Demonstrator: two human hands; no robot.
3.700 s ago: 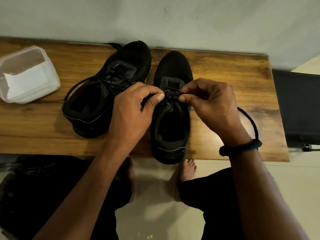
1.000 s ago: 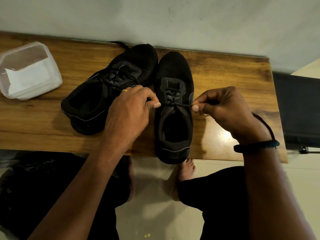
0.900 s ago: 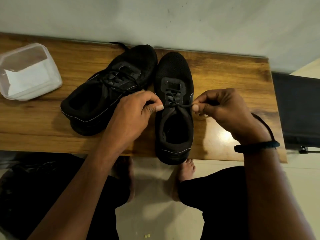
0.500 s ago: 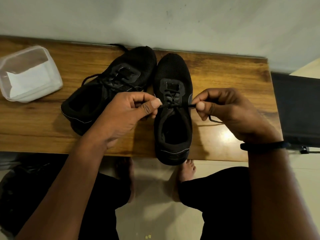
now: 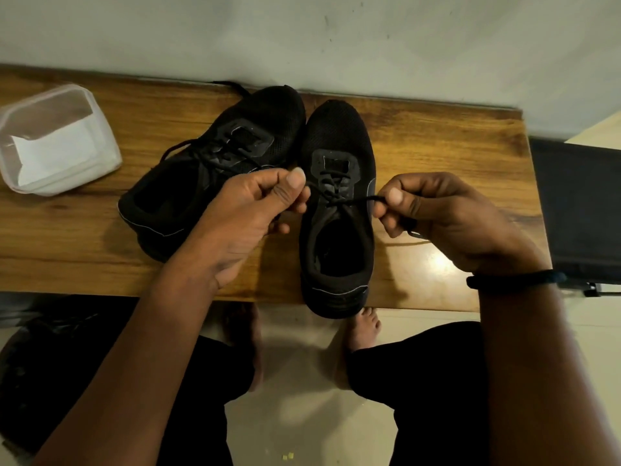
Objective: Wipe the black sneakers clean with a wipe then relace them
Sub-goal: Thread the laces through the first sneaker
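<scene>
both hands pull the lace ends of the right sneaker at the table's near edge

the left hand (image 5: 248,210) pinches one end of the lace (image 5: 353,200) between thumb and forefinger, and the right hand (image 5: 447,220) pinches the other, so the lace runs taut across the right sneaker (image 5: 336,136). this sneaker points at the far edge, and its heel juts over the near edge of the table (image 5: 437,146). the left sneaker (image 5: 268,112) lies slanted beside it, toes touching near the far edge, its laces loose. bare wood stretches from the right sneaker to the right edge, where a dark chair (image 5: 578,210) stands. a clear tub (image 5: 67,185) holding a white wipe (image 5: 57,149) sits near the left edge, a strip of wood between it and the left sneaker.
</scene>
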